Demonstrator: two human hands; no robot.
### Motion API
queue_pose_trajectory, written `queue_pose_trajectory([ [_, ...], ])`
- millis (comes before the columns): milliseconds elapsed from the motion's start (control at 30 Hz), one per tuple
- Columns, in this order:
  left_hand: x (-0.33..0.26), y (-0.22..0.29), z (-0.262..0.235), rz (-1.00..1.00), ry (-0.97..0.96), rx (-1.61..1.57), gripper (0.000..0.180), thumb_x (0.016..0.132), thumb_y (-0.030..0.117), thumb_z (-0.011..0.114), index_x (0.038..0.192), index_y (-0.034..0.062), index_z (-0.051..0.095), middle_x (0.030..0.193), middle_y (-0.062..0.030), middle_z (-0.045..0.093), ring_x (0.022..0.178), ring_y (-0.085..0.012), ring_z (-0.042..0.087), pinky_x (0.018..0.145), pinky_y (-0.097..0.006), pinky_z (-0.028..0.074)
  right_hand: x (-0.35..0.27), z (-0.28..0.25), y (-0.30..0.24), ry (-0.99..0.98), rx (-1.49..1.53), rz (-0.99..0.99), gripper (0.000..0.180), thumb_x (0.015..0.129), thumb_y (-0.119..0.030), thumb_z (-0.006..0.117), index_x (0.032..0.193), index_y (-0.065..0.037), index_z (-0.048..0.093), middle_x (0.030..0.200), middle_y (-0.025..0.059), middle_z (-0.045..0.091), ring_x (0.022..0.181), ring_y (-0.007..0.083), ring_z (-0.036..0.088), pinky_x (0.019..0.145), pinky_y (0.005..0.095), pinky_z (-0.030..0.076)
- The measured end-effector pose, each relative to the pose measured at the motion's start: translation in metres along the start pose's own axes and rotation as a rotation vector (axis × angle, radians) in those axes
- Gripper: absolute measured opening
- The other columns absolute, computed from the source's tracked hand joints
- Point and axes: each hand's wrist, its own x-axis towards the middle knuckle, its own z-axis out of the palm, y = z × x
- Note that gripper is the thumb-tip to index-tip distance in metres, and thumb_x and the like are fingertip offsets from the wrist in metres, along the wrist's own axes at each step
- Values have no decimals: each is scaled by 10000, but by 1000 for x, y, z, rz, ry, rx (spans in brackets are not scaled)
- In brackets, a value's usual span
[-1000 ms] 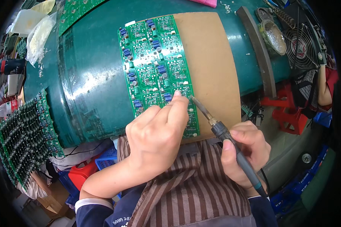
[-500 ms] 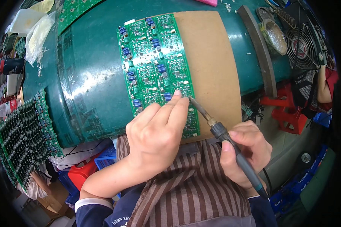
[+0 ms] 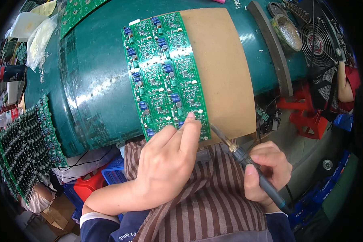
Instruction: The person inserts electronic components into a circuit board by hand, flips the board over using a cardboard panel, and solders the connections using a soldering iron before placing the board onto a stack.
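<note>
Step in hand: soldering work on the green circuit board, judged from the tool and the pose of both hands; the near corner of the panel is being worked.
Board: a panel of small repeated circuits is laid on a brown pad on the green worktop, its near end at the edge closest to the person.
Left hand: fingers are curled, with thumb and forefinger pinched together and the fingertip pressed to the board's near edge; something thin may be pinched there, but it cannot be made out.
Right hand: closed in a pen-like grip round the dark handle of a soldering iron.
Iron tip: held just beside the board's near right corner, close to the left fingertips; whether it touches a joint cannot be told.
Next move: judged to call for the tip to be set squarely on one pad, with the left hand kept steady and its fingers kept off the hot metal.
Risk: adjacent pads are packed closely, so a bridged joint is judged possible.
Surroundings: a rack of populated boards stands at the left, and a fan with a round tin sits at the far right.
</note>
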Motion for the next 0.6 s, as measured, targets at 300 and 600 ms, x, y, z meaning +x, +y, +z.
queue_pose_trajectory([
  [300,-2,-5,10,142,72,125,134,784,-3,667,903,26,611,692,-47,606,533,-139,490,465,-290,428,-3,8,-3,22,-22,-25,206,673,-23,692,834,22,571,653,120,603,549,264,609,553,333,522],
  [600,1,-7,7,150,108,121,212,729,1,668,935,27,624,785,-78,640,603,-178,513,552,-306,460,-7,8,-6,14,-25,-22,210,673,-27,697,835,23,574,650,119,598,546,263,609,547,328,520],
])
